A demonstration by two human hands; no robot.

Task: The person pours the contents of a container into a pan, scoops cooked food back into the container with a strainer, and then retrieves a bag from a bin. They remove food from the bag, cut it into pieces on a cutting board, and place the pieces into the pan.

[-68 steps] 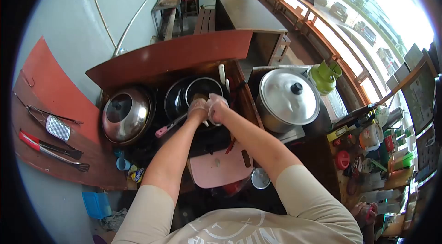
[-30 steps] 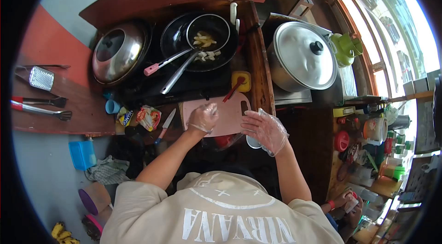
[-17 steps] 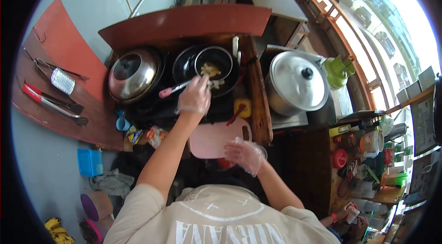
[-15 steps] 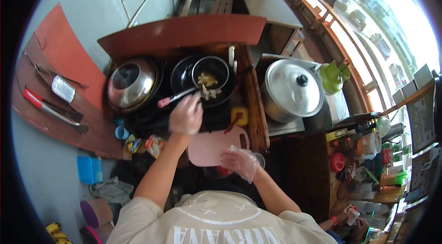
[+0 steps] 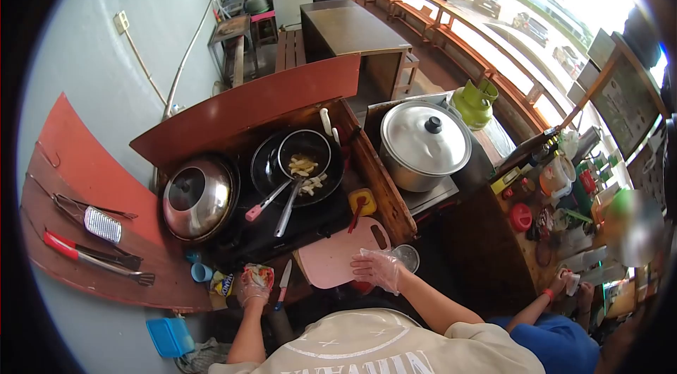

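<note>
My left hand, in a clear plastic glove, has its fingers around a colourful plastic packet at the counter's front edge. A knife lies just right of it, and a yellow-and-blue packet is on its left. My right hand, also gloved, rests with fingers stretched over the right part of a pink cutting board. Behind the board, a small frying pan with a pink-tipped handle sits in a black wok. Pale food pieces lie in both, beside a metal-handled utensil.
A lidded wok stands at left, a big lidded pot at right, with a green gas cylinder behind. A yellow container sits behind the board. Tongs hang on the left panel. Another person's hands are at lower right.
My left hand has moved from over the wok down and left to the packet. The metal-handled utensil now shows in the wok. My right hand stays at the board; the view has shifted.
</note>
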